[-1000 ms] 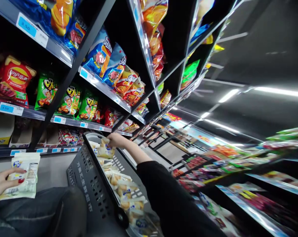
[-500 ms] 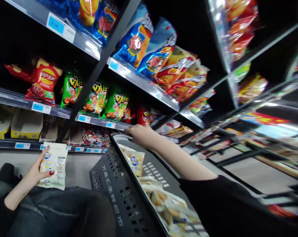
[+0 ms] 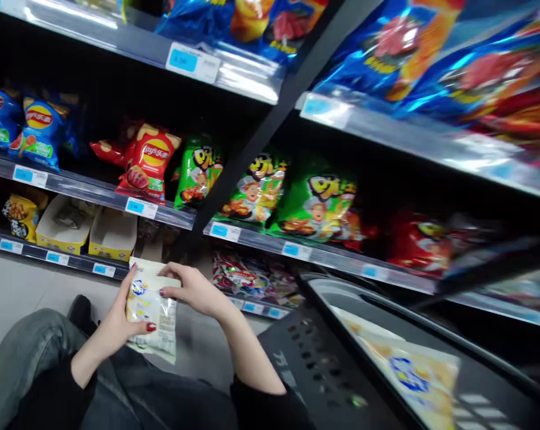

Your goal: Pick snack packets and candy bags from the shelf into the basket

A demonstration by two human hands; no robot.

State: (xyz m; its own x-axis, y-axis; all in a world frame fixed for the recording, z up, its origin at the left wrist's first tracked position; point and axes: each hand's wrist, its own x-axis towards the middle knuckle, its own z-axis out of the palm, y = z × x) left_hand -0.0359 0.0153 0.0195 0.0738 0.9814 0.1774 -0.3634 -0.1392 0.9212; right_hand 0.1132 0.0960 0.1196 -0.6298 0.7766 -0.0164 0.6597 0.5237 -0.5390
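Observation:
A stack of pale snack packets (image 3: 150, 310) with a blue logo sits in front of my knees. My left hand (image 3: 120, 319) grips the stack from the left, thumb across its front. My right hand (image 3: 193, 289) closes on its upper right edge with curled fingers. To the right stands a black plastic basket (image 3: 314, 370) holding more of the same pale packets (image 3: 408, 376).
Store shelves fill the view: red chip bags (image 3: 151, 161), green snack bags (image 3: 252, 191), blue bags above and at left. Yellow-edged cardboard display boxes (image 3: 88, 230) sit on the bottom shelf. Grey floor lies at the lower left, beside my jeans-clad knee (image 3: 37, 352).
My right hand left the basket rim and came left onto the packets in my left hand. The view swung left and down toward the shelves.

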